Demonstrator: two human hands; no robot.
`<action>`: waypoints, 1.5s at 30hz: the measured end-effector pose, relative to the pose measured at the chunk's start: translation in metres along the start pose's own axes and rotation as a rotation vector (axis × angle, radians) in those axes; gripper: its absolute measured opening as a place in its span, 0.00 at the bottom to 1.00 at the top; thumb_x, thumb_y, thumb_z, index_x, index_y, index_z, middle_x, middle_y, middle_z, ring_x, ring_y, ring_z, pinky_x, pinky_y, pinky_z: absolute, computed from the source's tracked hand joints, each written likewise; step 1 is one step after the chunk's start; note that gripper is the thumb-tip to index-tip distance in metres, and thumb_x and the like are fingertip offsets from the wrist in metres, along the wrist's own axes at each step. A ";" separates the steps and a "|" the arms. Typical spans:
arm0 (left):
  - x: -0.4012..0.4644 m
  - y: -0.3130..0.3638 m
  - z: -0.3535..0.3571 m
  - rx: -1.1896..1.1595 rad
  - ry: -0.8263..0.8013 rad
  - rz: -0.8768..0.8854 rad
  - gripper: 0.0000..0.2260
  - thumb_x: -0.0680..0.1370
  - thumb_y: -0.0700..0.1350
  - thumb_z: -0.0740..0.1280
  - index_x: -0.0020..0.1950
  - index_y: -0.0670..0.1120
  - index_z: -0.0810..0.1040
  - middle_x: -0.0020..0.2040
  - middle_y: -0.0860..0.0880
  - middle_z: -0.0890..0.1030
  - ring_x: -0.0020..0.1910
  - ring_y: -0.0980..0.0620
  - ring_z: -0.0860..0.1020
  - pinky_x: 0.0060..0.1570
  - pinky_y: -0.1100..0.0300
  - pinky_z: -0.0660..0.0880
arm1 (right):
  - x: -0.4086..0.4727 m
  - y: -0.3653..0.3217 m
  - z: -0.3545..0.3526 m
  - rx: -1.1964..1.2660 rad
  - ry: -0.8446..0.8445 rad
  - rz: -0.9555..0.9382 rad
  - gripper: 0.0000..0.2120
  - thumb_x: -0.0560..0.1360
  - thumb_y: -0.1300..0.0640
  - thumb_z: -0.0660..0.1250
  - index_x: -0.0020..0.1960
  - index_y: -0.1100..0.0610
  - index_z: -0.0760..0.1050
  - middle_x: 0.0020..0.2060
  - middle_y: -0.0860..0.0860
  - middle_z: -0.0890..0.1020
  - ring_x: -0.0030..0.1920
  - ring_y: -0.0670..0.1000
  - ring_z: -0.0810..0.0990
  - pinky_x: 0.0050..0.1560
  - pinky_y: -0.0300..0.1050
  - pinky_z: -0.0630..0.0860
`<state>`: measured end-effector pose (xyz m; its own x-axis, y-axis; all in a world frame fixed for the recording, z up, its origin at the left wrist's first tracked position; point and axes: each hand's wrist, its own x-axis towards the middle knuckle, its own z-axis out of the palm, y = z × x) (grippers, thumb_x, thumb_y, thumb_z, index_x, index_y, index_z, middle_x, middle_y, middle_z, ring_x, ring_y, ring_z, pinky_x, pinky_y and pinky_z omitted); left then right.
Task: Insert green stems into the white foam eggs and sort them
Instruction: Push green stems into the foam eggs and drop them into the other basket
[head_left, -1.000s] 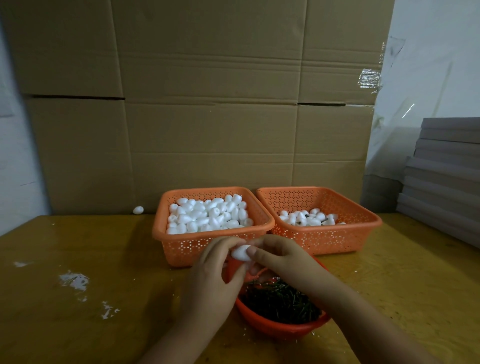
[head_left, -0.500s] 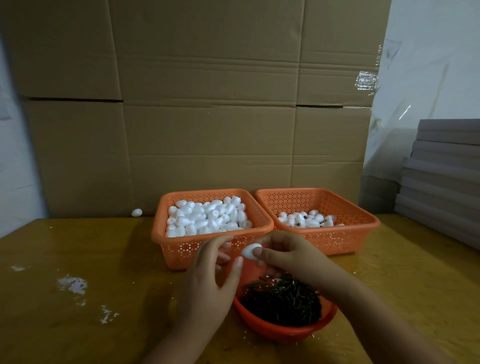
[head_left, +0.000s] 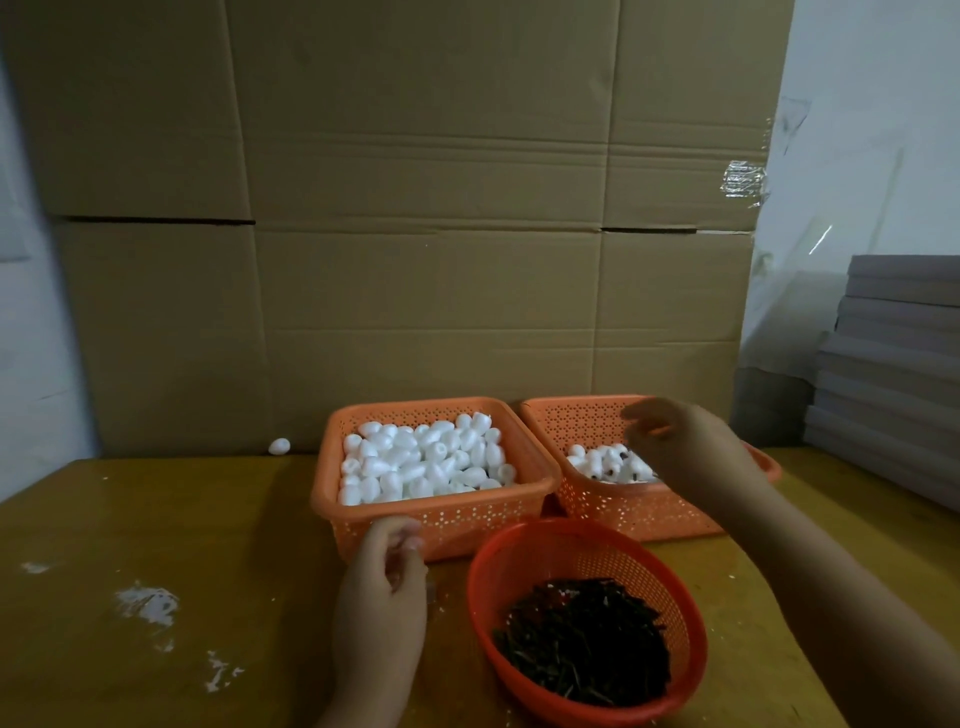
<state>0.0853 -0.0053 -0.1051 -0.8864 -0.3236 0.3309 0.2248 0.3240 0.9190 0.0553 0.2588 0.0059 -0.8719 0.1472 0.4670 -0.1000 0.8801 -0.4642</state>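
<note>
Hands (head_left: 685, 447) now parted, egg gone, both empty, loose; bowl (head_left: 691, 623) between.

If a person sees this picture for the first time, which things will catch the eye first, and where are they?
First, the left orange basket, heaped with white foam eggs, stands at the middle of the table. Beside it, the right hand hovers over the right basket, which holds fewer eggs. In front, a round red basket holds dark stems, and the left hand is next to it.
</note>
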 end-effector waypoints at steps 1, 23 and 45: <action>-0.001 0.001 0.000 0.018 -0.006 -0.005 0.10 0.80 0.45 0.64 0.46 0.61 0.75 0.47 0.60 0.80 0.40 0.60 0.80 0.41 0.52 0.79 | 0.000 -0.008 0.004 0.012 -0.032 -0.045 0.11 0.78 0.57 0.65 0.59 0.50 0.79 0.52 0.46 0.83 0.44 0.45 0.82 0.48 0.48 0.82; 0.002 0.009 0.000 0.003 0.022 -0.054 0.14 0.77 0.39 0.67 0.39 0.58 0.78 0.38 0.60 0.82 0.38 0.53 0.81 0.44 0.58 0.77 | 0.065 -0.128 0.155 -0.499 -0.699 -0.086 0.26 0.79 0.53 0.63 0.75 0.52 0.61 0.75 0.61 0.53 0.74 0.62 0.55 0.70 0.58 0.64; 0.003 0.002 0.008 0.015 -0.015 0.016 0.21 0.76 0.36 0.68 0.42 0.66 0.75 0.36 0.65 0.80 0.33 0.62 0.79 0.35 0.73 0.72 | -0.002 -0.099 0.000 1.780 -0.631 0.015 0.16 0.73 0.61 0.67 0.60 0.59 0.80 0.56 0.58 0.82 0.50 0.52 0.84 0.43 0.40 0.80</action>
<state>0.0798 0.0013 -0.1044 -0.8886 -0.3053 0.3423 0.2329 0.3426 0.9101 0.0667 0.1710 0.0511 -0.8603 -0.3794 0.3406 -0.0436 -0.6107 -0.7907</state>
